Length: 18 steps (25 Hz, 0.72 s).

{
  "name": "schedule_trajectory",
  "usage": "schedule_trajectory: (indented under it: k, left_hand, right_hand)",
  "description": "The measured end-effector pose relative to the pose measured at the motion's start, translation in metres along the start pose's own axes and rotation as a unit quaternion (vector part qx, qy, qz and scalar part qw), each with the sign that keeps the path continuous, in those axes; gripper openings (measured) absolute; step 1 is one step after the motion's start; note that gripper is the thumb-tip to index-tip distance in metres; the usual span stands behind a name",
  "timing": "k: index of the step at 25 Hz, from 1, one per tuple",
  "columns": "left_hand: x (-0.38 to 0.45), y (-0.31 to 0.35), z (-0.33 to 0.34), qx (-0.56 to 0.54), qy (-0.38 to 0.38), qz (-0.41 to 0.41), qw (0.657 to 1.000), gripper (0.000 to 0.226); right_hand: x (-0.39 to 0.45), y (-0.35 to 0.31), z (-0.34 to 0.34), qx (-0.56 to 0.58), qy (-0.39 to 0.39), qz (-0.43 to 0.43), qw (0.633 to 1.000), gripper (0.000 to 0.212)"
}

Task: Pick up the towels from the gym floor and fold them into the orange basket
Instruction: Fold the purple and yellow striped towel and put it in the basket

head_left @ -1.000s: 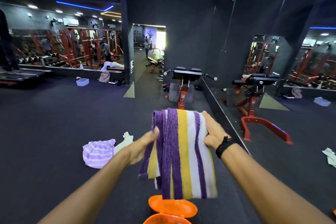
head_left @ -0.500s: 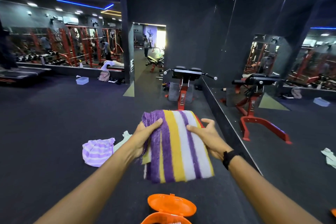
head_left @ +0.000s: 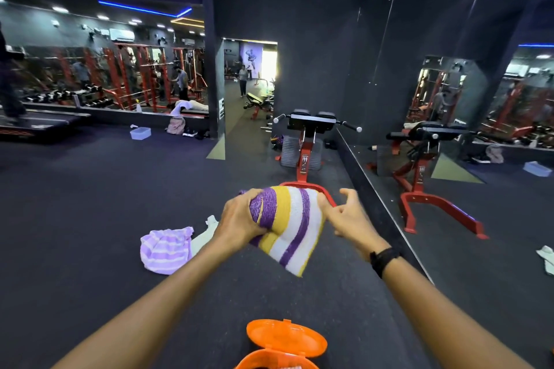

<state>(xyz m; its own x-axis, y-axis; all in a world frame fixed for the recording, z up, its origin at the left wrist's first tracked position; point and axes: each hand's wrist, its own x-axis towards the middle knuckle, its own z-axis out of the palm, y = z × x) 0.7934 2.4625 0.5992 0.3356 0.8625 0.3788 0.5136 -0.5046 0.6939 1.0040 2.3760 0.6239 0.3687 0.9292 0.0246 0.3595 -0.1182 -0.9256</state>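
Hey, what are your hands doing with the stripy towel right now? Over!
Left hand grips striped towel. Right hand pinches its edge. Orange basket below, lid open. Nothing blocking.

The left hand (head_left: 239, 216) grips a folded striped towel (head_left: 289, 229); the right hand (head_left: 349, 214) pinches its edge above the orange basket (head_left: 284, 341).
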Motion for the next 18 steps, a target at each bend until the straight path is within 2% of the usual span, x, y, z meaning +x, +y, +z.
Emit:
schedule_trajectory:
  k: [1, 2, 3, 4, 5, 6, 7, 9, 11, 13, 15, 16, 17, 18]
  left_hand:
    - [-0.001, -0.001, 0.002, -0.01, 0.036, 0.006, 0.999, 0.073]
    - [-0.002, -0.001, 0.003, -0.026, 0.068, 0.0, 0.997, 0.073]
    - [-0.003, -0.003, 0.004, -0.041, 0.095, -0.005, 0.995, 0.073]
    - [-0.003, -0.005, 0.004, -0.056, 0.105, -0.01, 0.993, 0.074]
    - [-0.002, -0.009, 0.004, -0.079, 0.093, -0.009, 0.992, 0.074]
    - [-0.002, -0.012, 0.003, -0.108, 0.063, 0.001, 0.992, 0.073]
    - [-0.003, -0.015, 0.002, -0.129, 0.027, 0.023, 0.991, 0.071]
    - [-0.006, -0.019, -0.001, -0.113, -0.026, 0.086, 0.99, 0.072]
    - [-0.01, -0.018, -0.002, -0.062, -0.034, 0.165, 0.984, 0.074]
    - [-0.015, -0.015, -0.004, -0.034, -0.045, 0.2, 0.978, 0.085]
    - [-0.024, -0.004, -0.008, -0.016, -0.07, 0.143, 0.987, 0.089]
    - [-0.026, 0.0, -0.009, -0.062, -0.093, 0.082, 0.99, 0.095]
    - [-0.029, 0.007, -0.009, -0.174, -0.106, 0.002, 0.979, 0.102]
    - [-0.028, 0.015, -0.01, -0.318, -0.112, -0.108, 0.935, 0.103]
  right_hand:
    - [-0.001, 0.001, -0.002, 0.022, -0.019, 0.056, 0.998, 0.083]
    - [-0.004, 0.001, -0.001, 0.092, -0.097, 0.146, 0.98, 0.088]
    - [-0.009, 0.003, 0.002, 0.192, -0.194, 0.218, 0.937, 0.093]
    - [-0.012, 0.006, 0.006, 0.298, -0.261, 0.254, 0.883, 0.108]
    - [-0.012, 0.01, 0.01, 0.39, -0.29, 0.267, 0.832, 0.12]
    - [-0.011, 0.014, 0.013, 0.458, -0.287, 0.267, 0.798, 0.125]
    - [-0.009, 0.016, 0.013, 0.497, -0.262, 0.261, 0.785, 0.121]
    - [-0.003, 0.014, 0.008, 0.505, -0.211, 0.228, 0.806, 0.107]
    - [0.002, 0.01, 0.004, 0.461, -0.209, 0.199, 0.839, 0.09]
    - [0.008, 0.011, 0.004, 0.416, -0.189, 0.185, 0.87, 0.074]
    - [0.01, 0.012, 0.003, 0.389, -0.155, 0.164, 0.893, 0.072]
    - [0.011, 0.014, 0.001, 0.384, -0.143, 0.147, 0.9, 0.072]
    - [0.014, 0.017, -0.001, 0.383, -0.133, 0.132, 0.904, 0.069]
    - [0.014, 0.018, -0.004, 0.378, -0.13, 0.118, 0.909, 0.065]
